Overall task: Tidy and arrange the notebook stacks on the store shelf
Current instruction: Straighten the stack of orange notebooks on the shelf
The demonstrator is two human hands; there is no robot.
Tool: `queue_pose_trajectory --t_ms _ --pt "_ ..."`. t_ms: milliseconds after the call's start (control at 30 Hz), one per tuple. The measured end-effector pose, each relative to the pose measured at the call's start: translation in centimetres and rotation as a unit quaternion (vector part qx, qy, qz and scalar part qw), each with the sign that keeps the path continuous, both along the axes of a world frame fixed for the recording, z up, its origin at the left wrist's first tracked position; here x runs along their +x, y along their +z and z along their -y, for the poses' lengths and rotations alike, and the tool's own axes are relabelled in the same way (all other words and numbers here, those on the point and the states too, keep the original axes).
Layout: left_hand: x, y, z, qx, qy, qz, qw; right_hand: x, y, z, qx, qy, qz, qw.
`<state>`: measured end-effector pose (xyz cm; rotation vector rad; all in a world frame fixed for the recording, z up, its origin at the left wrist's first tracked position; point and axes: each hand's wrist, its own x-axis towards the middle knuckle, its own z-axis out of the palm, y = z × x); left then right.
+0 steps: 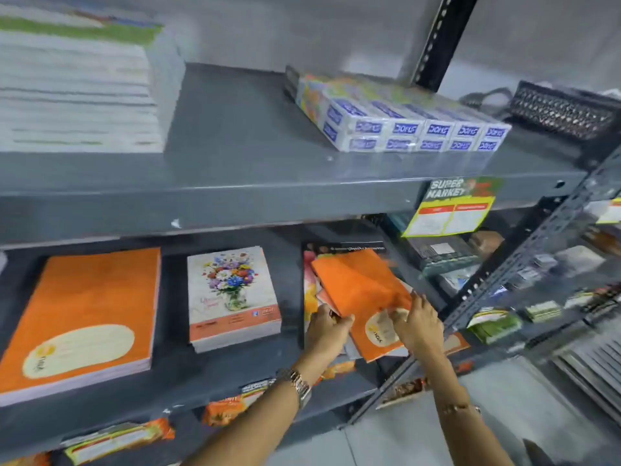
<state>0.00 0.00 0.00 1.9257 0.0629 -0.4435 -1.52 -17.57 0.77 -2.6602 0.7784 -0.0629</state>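
Note:
An untidy pile of thin notebooks lies at the right end of the lower grey shelf (174, 375). Its top orange notebook (356, 287) sits skewed over the others. My left hand (327, 326) grips the orange notebook's left edge. Resting on its near right corner, over the cream label, my right hand (418, 326) holds it too. A neat stack of flower-cover notebooks (232, 297) stands in the middle of that shelf. Further left is a big orange notebook stack (84, 317).
The upper shelf (235, 183) carries a tall white notebook stack (77, 89) at left and wrapped blue-and-white boxes (403, 126) at right. A slotted upright post (524, 274) stands just right of the pile. A price tag (450, 210) hangs from the upper shelf edge.

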Motion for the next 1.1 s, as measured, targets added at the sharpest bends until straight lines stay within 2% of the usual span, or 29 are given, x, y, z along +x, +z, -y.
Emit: queue_pose_trajectory --t_ms 133,200,367,467,667,800,867,967,1100 --pt "1.4 -1.4 1.6 -0.008 -0.001 -0.052 0.999 2.2 -0.9 2.6 0.048 -0.009 -0.139 0.989" --pt "1.6 -1.9 1.9 -0.035 0.013 -0.065 0.997 2.7 -1.1 3.1 0.051 -0.010 -0.151 0.987" --pt "2.3 -2.5 2.5 -0.044 0.058 -0.092 0.993 2.7 -0.9 3.5 0.092 -0.031 -0.102 0.990" --pt "2.5 -2.3 2.6 -0.049 0.072 -0.109 0.990 2.0 -1.0 2.8 0.139 -0.047 -0.025 0.989" --pt "3.1 -0.1 -0.1 -0.041 0.060 -0.077 0.994 0.8 0.5 -0.2 0.135 -0.049 0.043 0.989" --pt "4.4 2.7 -6.3 -0.100 0.065 -0.051 0.992 2.2 2.3 -5.1 0.174 -0.045 0.116 0.977" --pt "4.7 4.1 -11.2 -0.136 0.084 -0.030 0.987 3.4 3.0 -8.9 0.237 -0.023 0.149 0.960" --pt "4.2 5.8 -18.9 -0.198 0.117 -0.023 0.973 5.4 3.6 -15.0 0.334 0.017 0.166 0.928" --pt "2.0 6.7 -29.3 -0.200 0.181 -0.008 0.963 7.0 3.5 -25.1 0.365 0.096 0.165 0.911"
